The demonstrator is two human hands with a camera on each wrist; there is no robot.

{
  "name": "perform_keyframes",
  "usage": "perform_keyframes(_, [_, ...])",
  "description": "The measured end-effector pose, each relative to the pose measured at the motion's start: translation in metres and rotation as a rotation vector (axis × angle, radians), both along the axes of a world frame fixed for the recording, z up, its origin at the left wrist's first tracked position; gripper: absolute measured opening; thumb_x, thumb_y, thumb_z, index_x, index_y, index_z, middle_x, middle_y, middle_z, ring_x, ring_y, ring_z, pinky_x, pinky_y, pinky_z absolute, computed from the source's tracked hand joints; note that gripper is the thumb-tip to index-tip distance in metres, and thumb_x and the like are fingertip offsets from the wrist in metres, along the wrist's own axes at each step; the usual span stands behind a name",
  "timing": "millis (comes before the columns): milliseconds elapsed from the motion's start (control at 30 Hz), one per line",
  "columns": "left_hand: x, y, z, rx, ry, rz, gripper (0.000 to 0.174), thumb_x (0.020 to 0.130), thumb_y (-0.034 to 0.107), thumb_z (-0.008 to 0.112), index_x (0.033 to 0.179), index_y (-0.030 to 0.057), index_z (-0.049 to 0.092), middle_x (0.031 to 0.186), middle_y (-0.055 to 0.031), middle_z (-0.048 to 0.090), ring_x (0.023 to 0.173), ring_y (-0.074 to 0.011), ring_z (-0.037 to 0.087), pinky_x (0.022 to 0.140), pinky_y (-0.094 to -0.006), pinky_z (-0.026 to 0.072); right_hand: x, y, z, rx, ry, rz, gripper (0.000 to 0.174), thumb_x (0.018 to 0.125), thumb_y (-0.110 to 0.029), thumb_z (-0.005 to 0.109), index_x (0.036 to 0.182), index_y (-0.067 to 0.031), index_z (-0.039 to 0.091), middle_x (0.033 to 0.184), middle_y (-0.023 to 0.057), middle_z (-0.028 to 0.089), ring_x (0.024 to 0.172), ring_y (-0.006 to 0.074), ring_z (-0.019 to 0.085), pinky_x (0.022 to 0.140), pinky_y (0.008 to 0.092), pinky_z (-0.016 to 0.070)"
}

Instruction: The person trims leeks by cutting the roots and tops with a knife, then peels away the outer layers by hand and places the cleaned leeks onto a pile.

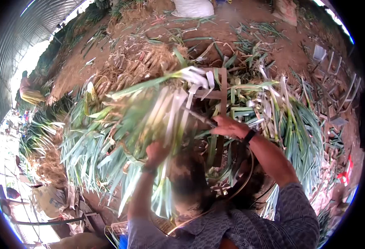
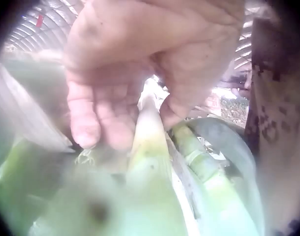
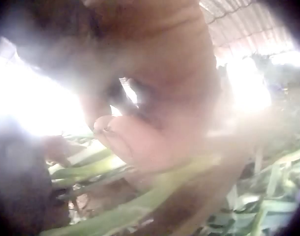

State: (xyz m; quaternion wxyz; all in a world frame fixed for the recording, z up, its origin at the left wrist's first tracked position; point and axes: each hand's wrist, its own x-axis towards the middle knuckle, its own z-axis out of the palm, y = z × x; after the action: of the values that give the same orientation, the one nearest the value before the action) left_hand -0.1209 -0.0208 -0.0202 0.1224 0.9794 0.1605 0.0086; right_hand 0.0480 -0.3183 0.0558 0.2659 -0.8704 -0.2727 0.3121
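Note:
In the head view my left hand [image 1: 157,152], a little blurred, grips a green onion [image 1: 168,128] with a pale white shaft. The left wrist view shows its stalk [image 2: 150,147] passing between the thumb and the curled fingers [image 2: 83,125]. My right hand [image 1: 231,127] holds a thin dark rod-shaped tool [image 1: 202,118], its tip pointing left towards the white shafts. The right wrist view shows that hand [image 3: 150,132] with curled fingers; the tool is mostly lost in glare there. Beneath the left hand lies a heap of green onions [image 1: 95,153].
A wooden frame [image 1: 224,89] stands in front of me, with more green onions [image 1: 290,112] at its right. Unpeeled rooty bundles [image 1: 128,68] lie beyond. A thin hose [image 1: 251,166] runs by my right arm. Far off are a white sack [image 1: 193,8] and another person [image 1: 29,89].

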Motion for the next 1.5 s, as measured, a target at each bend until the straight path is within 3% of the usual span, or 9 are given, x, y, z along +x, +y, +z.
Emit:
perform_keyframes(133, [-0.005,0.002,-0.008,-0.026,-0.016,0.003,0.035,0.08,0.04,0.066,0.091,0.0068,0.065,0.077,-0.0215,0.067,0.075,-0.0415,0.065,0.067,-0.0527,0.0512,0.014,0.005,-0.012,0.038,0.024,-0.232,0.031,0.077,-0.022,0.062,0.096,0.003,0.06,0.076,0.0144,0.064,0.07,0.0243,0.064,0.062,0.0358,0.0515])
perform_keyframes(233, [-0.007,0.004,-0.011,-0.04,0.015,0.005,0.033,0.081,0.039,0.067,0.09,0.0069,0.066,0.077,-0.0206,0.067,0.075,-0.0409,0.065,0.066,-0.0515,0.0514,0.004,0.009,-0.029,0.004,0.052,-0.005,0.032,0.079,-0.025,0.068,0.088,0.0031,0.056,0.067,0.0074,0.054,0.061,0.0216,0.052,0.057,0.0387,0.0421])
perform_keyframes(367, [-0.012,0.0,-0.014,-0.032,-0.03,-0.05,0.031,0.082,0.037,0.068,0.093,0.0083,0.067,0.078,-0.0176,0.068,0.074,-0.0401,0.065,0.065,-0.0506,0.0515,-0.005,0.017,-0.005,0.108,0.189,-0.214,0.033,0.078,-0.025,0.067,0.093,0.0033,0.058,0.073,0.0122,0.06,0.065,0.0254,0.059,0.061,0.0411,0.0461])
perform_keyframes(500, [-0.011,-0.004,-0.011,-0.086,-0.074,-0.03,0.03,0.082,0.038,0.069,0.095,0.0101,0.067,0.081,-0.0163,0.069,0.076,-0.0402,0.065,0.065,-0.0503,0.0516,0.014,0.009,-0.024,0.053,-0.069,-0.08,0.037,0.078,-0.027,0.07,0.095,0.0046,0.058,0.081,0.0167,0.062,0.073,0.0268,0.061,0.064,0.0402,0.0487])
perform_keyframes(600, [-0.012,-0.005,-0.013,-0.093,-0.037,-0.012,0.032,0.081,0.038,0.07,0.097,0.011,0.067,0.083,-0.0168,0.069,0.078,-0.0399,0.066,0.067,-0.0502,0.0516,0.002,0.0,-0.031,0.395,0.108,-0.154,0.038,0.08,-0.03,0.071,0.095,0.0023,0.057,0.072,0.0148,0.055,0.068,0.0228,0.055,0.061,0.0384,0.0445])
perform_keyframes(1000, [-0.006,-0.016,-0.004,-0.106,0.027,0.026,0.033,0.078,0.037,0.073,0.091,0.0096,0.061,0.084,-0.0167,0.068,0.081,-0.0412,0.065,0.069,-0.0529,0.0493,0.023,0.03,-0.03,0.19,0.057,-0.165,0.028,0.079,-0.023,0.064,0.087,0.0027,0.057,0.066,0.0115,0.057,0.061,0.0216,0.055,0.054,0.0399,0.0413])
perform_keyframes(1100, [-0.005,-0.014,-0.007,-0.09,0.022,0.021,0.033,0.078,0.037,0.072,0.091,0.0096,0.061,0.084,-0.0166,0.067,0.081,-0.0412,0.065,0.068,-0.0528,0.0491,0.025,0.034,-0.011,0.069,0.09,-0.036,0.029,0.084,-0.016,0.059,0.103,0.0068,0.061,0.094,0.0168,0.067,0.082,0.0285,0.067,0.067,0.0387,0.051])
perform_keyframes(1333, [-0.014,-0.017,-0.006,-0.151,-0.11,-0.006,0.03,0.08,0.034,0.071,0.096,0.01,0.063,0.086,-0.0147,0.068,0.08,-0.0394,0.065,0.068,-0.0499,0.0504,0.024,0.031,-0.011,0.065,0.153,-0.036,0.027,0.081,-0.016,0.062,0.102,0.0007,0.059,0.068,0.0059,0.051,0.062,0.0142,0.052,0.049,0.0292,0.0415])
perform_keyframes(1500, [-0.012,-0.038,0.016,-0.298,-0.086,-0.201,0.028,0.086,0.036,0.069,0.095,0.0106,0.067,0.089,-0.0144,0.069,0.078,-0.0374,0.065,0.067,-0.0452,0.0516,0.003,0.003,0.025,-0.034,0.183,0.112,0.03,0.081,-0.022,0.067,0.1,-0.0013,0.057,0.074,0.0063,0.055,0.065,0.0145,0.054,0.053,0.0299,0.0413])
